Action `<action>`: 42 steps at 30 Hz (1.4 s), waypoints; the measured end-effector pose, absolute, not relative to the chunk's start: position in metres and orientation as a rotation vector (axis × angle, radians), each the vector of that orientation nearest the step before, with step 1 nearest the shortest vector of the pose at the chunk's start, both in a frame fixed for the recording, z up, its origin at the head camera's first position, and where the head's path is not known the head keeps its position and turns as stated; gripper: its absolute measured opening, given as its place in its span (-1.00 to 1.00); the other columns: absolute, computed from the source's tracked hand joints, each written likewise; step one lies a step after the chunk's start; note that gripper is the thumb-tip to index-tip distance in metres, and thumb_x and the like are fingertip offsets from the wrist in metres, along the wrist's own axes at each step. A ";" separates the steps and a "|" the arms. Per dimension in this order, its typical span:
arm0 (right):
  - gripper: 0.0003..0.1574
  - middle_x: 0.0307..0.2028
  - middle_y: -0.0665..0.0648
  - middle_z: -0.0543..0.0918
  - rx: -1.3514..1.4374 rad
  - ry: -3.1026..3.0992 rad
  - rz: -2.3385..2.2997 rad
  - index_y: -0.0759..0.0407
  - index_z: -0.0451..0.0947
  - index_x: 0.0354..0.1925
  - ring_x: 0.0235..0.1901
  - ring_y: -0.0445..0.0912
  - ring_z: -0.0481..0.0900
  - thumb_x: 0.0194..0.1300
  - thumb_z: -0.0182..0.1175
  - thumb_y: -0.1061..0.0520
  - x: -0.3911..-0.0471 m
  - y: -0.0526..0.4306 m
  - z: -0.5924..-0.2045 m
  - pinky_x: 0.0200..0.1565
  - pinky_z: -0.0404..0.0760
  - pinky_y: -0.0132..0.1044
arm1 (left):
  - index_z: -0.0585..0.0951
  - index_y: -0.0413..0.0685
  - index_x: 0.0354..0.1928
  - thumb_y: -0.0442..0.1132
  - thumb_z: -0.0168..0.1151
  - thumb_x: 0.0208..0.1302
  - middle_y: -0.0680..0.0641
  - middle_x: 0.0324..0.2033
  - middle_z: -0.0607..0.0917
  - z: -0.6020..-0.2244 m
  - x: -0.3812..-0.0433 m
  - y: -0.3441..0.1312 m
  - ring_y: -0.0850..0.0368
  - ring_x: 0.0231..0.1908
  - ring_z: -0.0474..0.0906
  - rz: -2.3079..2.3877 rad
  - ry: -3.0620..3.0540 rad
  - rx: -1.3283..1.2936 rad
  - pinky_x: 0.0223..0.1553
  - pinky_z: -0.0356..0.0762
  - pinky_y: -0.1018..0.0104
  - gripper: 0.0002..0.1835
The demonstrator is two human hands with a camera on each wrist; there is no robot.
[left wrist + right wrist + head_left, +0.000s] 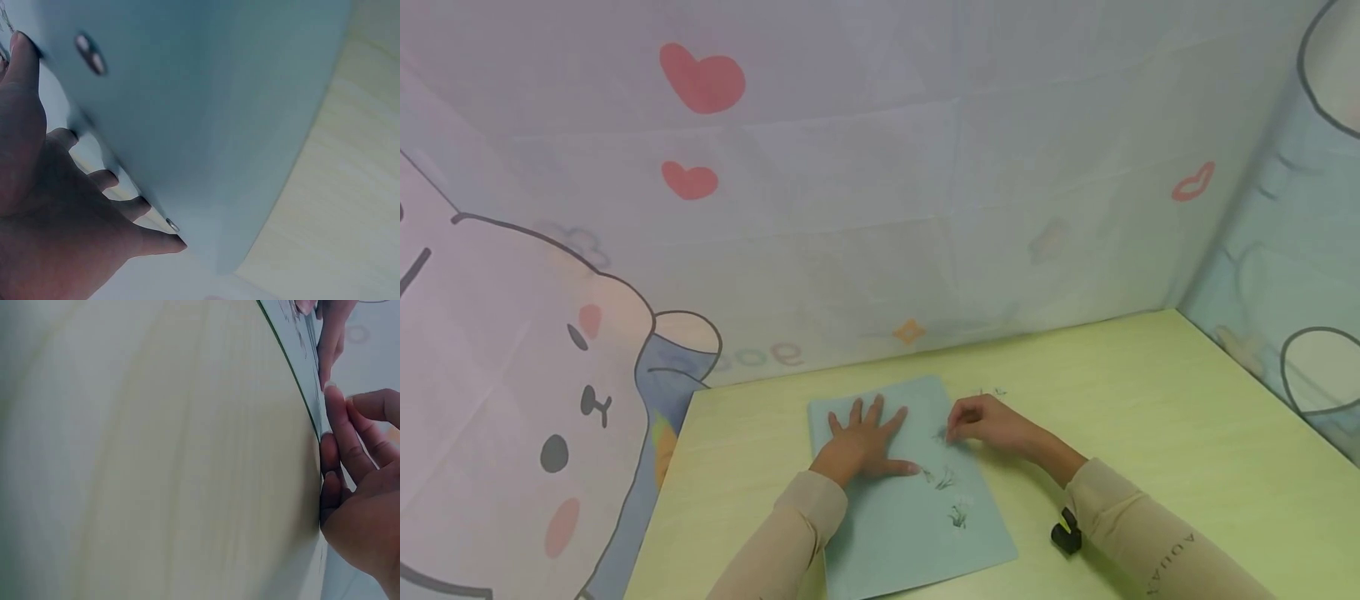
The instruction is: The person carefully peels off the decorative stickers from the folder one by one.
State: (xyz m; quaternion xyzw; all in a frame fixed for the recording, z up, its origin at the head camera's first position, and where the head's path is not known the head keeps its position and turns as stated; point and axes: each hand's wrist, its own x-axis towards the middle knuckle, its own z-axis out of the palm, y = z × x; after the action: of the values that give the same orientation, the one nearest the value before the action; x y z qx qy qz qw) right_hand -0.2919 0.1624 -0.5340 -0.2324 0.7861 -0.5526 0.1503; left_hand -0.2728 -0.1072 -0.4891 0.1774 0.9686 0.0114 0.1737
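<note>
A pale blue folder or booklet [887, 542] lies on the table, with several small green plant stickers [957, 515] on its right half. My left hand [867, 443] rests on the upper part of it, palm down, fingers spread, the thumb pointing at the plant pictures. In the left wrist view my left hand [81, 200] is seen from the side along the blue surface. At the right edge, my right hand [988, 425] has thumb and fingers curled together at a small greyish plant sticker [939, 434]. The right wrist view shows the thumb and fingertips of my right hand [365, 450] close together; the sticker is hidden there.
A small black object [1066, 533] lies by my right forearm. Other small plant pictures [992, 392] lie on the yellow table [1150, 400] beyond my right hand. A printed cloth [850, 208] hangs behind the table's far edge.
</note>
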 end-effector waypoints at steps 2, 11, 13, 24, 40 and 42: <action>-0.92 -0.24 0.19 0.78 -0.689 2.308 -1.567 0.30 0.65 -0.16 -0.15 0.00 0.69 0.48 0.28 0.27 -0.291 0.160 -0.534 -0.01 0.58 -0.28 | 0.07 0.31 0.72 0.57 0.21 0.27 -0.17 0.70 -0.07 -0.489 -0.273 -0.107 -0.37 0.64 -0.20 0.030 2.747 0.507 0.43 -0.13 -0.60 0.11; -0.87 -0.30 -0.02 0.66 -0.831 2.657 -1.323 0.19 0.71 -0.10 -0.29 -0.19 0.56 0.39 0.41 0.23 -0.291 0.153 -0.538 -0.20 0.58 -0.29 | 0.08 0.31 0.72 0.57 0.21 0.26 -0.17 0.70 -0.07 -0.489 -0.272 -0.107 -0.37 0.64 -0.19 0.028 2.752 0.511 0.43 -0.12 -0.61 0.11; -0.85 -0.31 -0.01 0.62 -0.863 2.707 -1.279 0.20 0.73 -0.09 -0.31 -0.19 0.52 0.37 0.42 0.25 -0.291 0.153 -0.537 -0.21 0.56 -0.28 | 0.08 0.31 0.72 0.57 0.21 0.27 -0.17 0.70 -0.07 -0.490 -0.272 -0.108 -0.36 0.64 -0.18 0.027 2.754 0.509 0.43 -0.12 -0.61 0.11; -0.94 -0.35 0.00 0.59 -0.924 2.805 -1.133 0.12 0.74 -0.23 -0.30 -0.16 0.49 0.32 0.44 0.25 -0.294 0.151 -0.538 -0.19 0.54 -0.23 | 0.06 0.30 0.72 0.56 0.20 0.29 -0.18 0.70 -0.08 -0.490 -0.272 -0.107 -0.37 0.64 -0.19 0.030 2.752 0.514 0.42 -0.13 -0.61 0.10; -0.88 -0.25 0.07 0.70 -0.696 2.639 -1.393 0.21 0.69 -0.08 -0.24 -0.10 0.59 0.44 0.30 0.33 -0.292 0.165 -0.530 -0.14 0.59 -0.22 | 0.10 0.28 0.72 0.56 0.23 0.26 -0.17 0.70 -0.05 -0.491 -0.271 -0.108 -0.39 0.64 -0.16 0.047 2.767 0.521 0.41 -0.11 -0.62 0.11; -0.87 -0.21 0.08 0.73 -0.637 2.638 -1.418 0.20 0.73 -0.09 -0.20 -0.09 0.61 0.45 0.29 0.32 -0.293 0.170 -0.527 -0.12 0.60 -0.19 | 0.11 0.28 0.72 0.56 0.23 0.27 -0.18 0.70 -0.05 -0.489 -0.271 -0.108 -0.39 0.64 -0.16 0.048 2.768 0.523 0.41 -0.11 -0.62 0.10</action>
State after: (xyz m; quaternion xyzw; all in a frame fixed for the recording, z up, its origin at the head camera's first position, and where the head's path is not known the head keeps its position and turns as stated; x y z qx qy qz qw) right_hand -0.2927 0.1701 -0.5271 -0.2077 0.8609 -0.4628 0.0396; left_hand -0.2706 -0.1081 -0.4895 0.1833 0.9696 0.0168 0.1615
